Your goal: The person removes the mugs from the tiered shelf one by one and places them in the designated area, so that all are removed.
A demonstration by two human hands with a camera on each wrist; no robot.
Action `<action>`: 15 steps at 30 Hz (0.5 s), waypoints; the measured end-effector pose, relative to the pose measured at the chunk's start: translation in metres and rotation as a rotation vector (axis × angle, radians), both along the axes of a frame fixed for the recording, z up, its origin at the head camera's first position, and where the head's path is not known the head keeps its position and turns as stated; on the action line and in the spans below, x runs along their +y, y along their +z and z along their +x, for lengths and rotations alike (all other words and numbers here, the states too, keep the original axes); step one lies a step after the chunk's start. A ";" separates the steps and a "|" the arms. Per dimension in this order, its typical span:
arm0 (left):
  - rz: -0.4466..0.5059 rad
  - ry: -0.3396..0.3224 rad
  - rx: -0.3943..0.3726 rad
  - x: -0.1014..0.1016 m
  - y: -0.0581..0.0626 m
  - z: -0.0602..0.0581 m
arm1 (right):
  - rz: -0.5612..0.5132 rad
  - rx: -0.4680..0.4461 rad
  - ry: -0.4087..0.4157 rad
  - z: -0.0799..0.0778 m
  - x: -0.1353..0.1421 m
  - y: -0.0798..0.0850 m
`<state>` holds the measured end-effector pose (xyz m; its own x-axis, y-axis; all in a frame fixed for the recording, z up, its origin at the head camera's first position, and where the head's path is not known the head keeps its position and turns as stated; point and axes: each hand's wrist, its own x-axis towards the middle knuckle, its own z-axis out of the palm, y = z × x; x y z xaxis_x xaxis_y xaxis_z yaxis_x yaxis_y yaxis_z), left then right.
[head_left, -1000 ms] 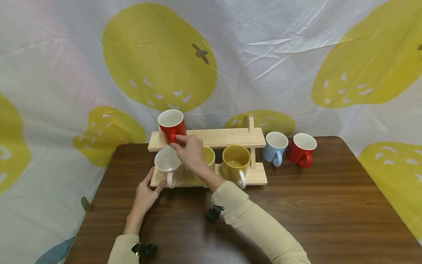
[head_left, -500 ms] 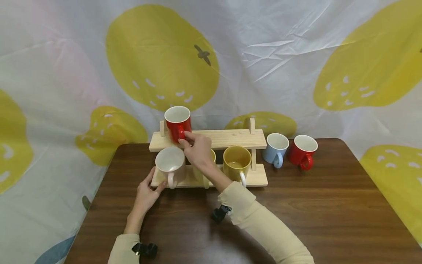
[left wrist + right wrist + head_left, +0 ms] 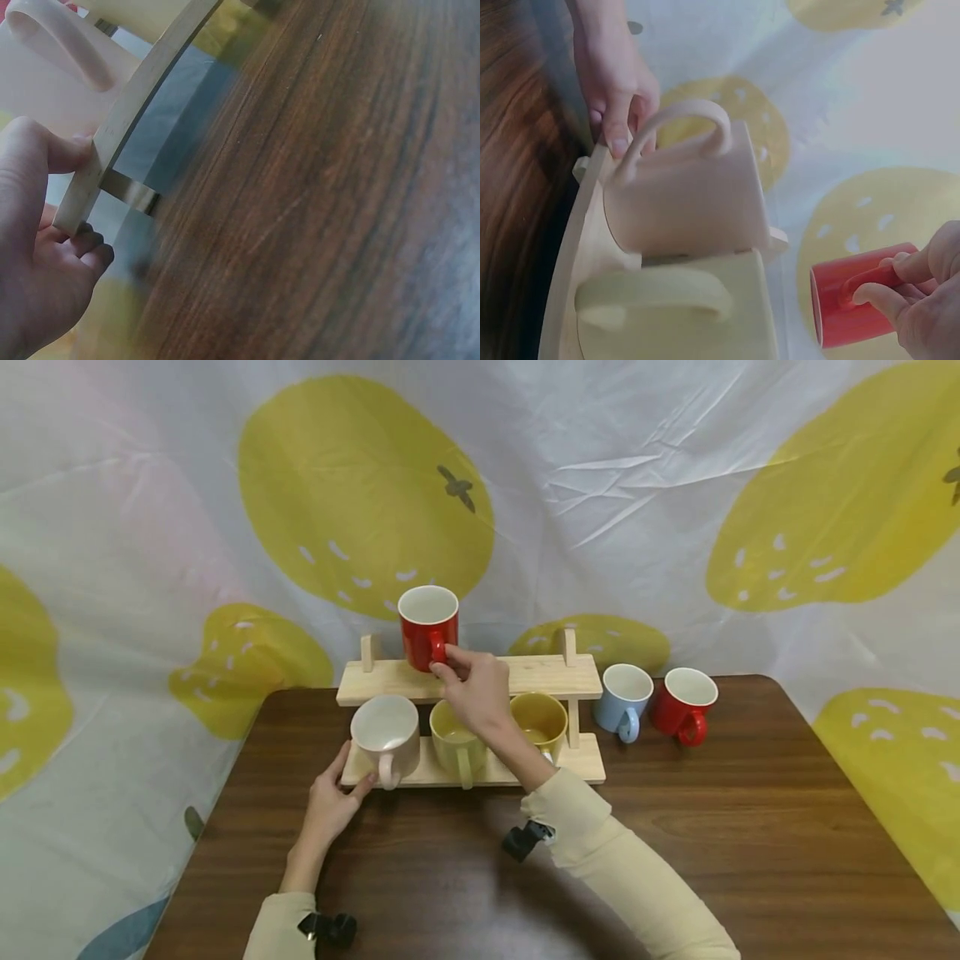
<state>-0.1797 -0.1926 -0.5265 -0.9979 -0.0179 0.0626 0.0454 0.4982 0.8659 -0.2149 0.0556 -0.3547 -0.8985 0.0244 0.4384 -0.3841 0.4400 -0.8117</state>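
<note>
Red mug [image 3: 417, 639]: upright, just above and left of the frame's centre, over the upper shelf [image 3: 540, 677]; whether its base touches the board, I cannot tell.
Right hand [image 3: 480, 689]: at the frame's centre, thumb and fingers closed in a pinch on that mug's handle [image 3: 437, 646].
Left hand [image 3: 330, 802]: left and below centre, gripping the left end of the lower shelf [image 3: 585, 762], probably to steady it.
Mug handling: the step looks like positioning the red mug along the upper shelf; the next move seems to call for keeping it level, its base fully on the board before any release.
Lower mugs: pale pink mug [image 3: 385, 735], pale yellow mug [image 3: 455, 745] and mustard mug [image 3: 536, 718] stand beneath the right arm; a low swing could knock them.
Right of centre: light blue mug [image 3: 621, 697] and second red mug [image 3: 678, 706], side by side on the table [image 3: 712, 827].
Backdrop: printed cloth [image 3: 525, 527] behind.
</note>
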 end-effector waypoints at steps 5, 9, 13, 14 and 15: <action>0.003 -0.003 0.005 -0.002 0.000 0.000 | -0.008 -0.005 -0.017 0.004 0.012 0.004; 0.005 -0.004 0.010 -0.003 0.000 0.000 | -0.023 -0.019 -0.024 0.007 0.022 0.006; 0.004 -0.011 0.001 -0.002 0.001 0.000 | -0.041 -0.014 -0.023 0.011 0.034 0.007; 0.005 -0.012 -0.002 -0.001 0.000 0.000 | -0.041 -0.009 -0.020 0.013 0.038 0.007; 0.005 -0.012 -0.003 -0.001 0.001 0.000 | -0.036 -0.002 -0.019 0.014 0.042 0.007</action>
<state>-0.1796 -0.1936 -0.5259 -0.9982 -0.0061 0.0592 0.0485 0.4935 0.8684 -0.2011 0.0973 -0.3475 -0.8986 0.0573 0.4351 -0.3744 0.4172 -0.8281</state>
